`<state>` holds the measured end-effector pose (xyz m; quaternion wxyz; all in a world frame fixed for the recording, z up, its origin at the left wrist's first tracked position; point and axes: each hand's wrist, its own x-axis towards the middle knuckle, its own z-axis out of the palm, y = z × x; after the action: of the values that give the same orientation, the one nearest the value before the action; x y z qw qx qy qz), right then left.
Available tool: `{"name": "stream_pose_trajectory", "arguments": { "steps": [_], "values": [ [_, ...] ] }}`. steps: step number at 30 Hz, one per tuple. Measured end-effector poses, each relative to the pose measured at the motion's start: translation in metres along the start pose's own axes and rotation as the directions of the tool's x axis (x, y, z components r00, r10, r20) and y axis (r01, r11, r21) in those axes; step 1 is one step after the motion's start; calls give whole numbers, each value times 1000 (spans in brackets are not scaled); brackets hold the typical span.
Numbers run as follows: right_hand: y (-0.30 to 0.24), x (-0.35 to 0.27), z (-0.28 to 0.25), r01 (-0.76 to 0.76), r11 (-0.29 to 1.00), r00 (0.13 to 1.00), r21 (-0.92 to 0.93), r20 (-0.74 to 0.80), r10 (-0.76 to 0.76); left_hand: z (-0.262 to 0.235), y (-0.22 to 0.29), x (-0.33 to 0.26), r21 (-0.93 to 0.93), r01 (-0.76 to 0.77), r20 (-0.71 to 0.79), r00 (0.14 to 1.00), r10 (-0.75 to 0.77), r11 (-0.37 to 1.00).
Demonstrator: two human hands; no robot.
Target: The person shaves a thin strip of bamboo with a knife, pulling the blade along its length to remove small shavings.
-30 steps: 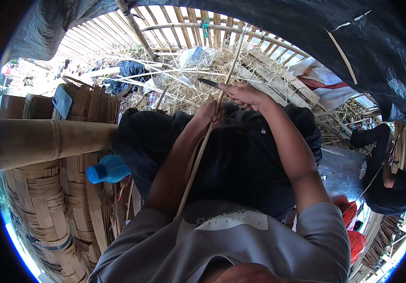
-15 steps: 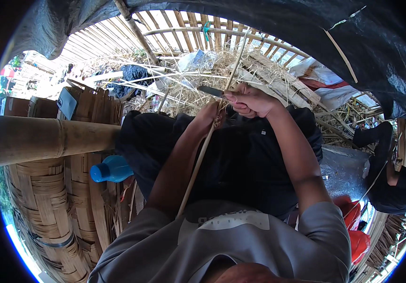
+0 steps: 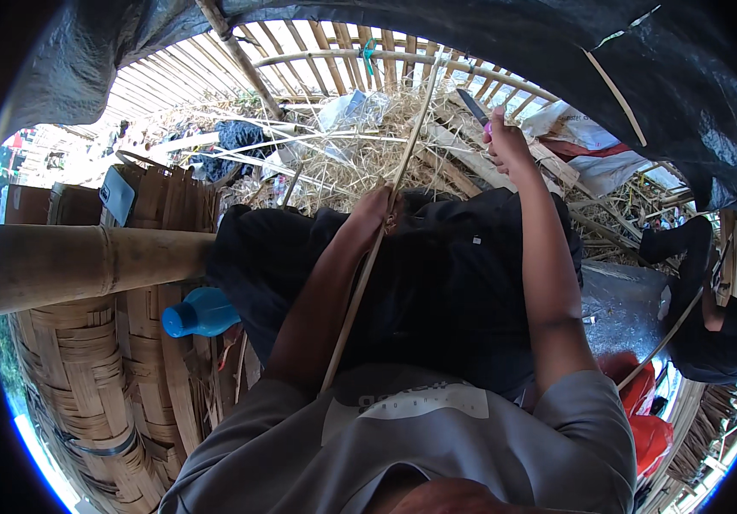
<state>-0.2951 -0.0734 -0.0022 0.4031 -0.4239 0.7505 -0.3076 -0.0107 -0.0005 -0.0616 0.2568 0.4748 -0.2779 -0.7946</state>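
Note:
My left hand (image 3: pixel 374 211) is closed around a long, thin bamboo strip (image 3: pixel 402 167), over my lap. The strip slants from my shirt front up past the hand toward the slatted fence. Out to the far right, my right hand (image 3: pixel 506 144) grips a knife (image 3: pixel 473 106) with a bit of pink showing at its handle. Its dark blade points up and to the left, apart from the strip. Beneath and beyond both hands lies a heap of pale shavings (image 3: pixel 334 158) and loose strips.
A thick bamboo pole (image 3: pixel 98 265) runs in from the left above woven bamboo baskets (image 3: pixel 68 368). Beside my left leg is a blue bottle (image 3: pixel 201 313). Another person (image 3: pixel 716 338) in dark clothes sits at right, near red plastic (image 3: pixel 647 441). Dark sheeting (image 3: pixel 686 94) hangs overhead.
My right hand has swung the knife away from the strip, out to the right and farther from me. My left hand stays on the strip, nearly in place.

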Motion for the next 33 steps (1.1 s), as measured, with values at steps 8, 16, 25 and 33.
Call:
{"name": "stream_pose_trajectory", "arguments": {
  "steps": [8,16,25,33],
  "values": [
    [-1,11,-5,65,997,997,-34,-29,-66,20,10,-14,-13,-34,-47,998,34,999],
    [-2,15,-6,124,913,989,-389,-31,-147,23,14,-16,-28,-9,-30,1000,8,1000],
    [-10,0,-8,110,472,994,-875,98,-50,27,19,-17,3,22,-74,997,-22,1000],
    [-6,14,-1,-51,646,998,-762,-64,3,31,22,-17,3,41,-112,993,-40,999]
  ]
}}
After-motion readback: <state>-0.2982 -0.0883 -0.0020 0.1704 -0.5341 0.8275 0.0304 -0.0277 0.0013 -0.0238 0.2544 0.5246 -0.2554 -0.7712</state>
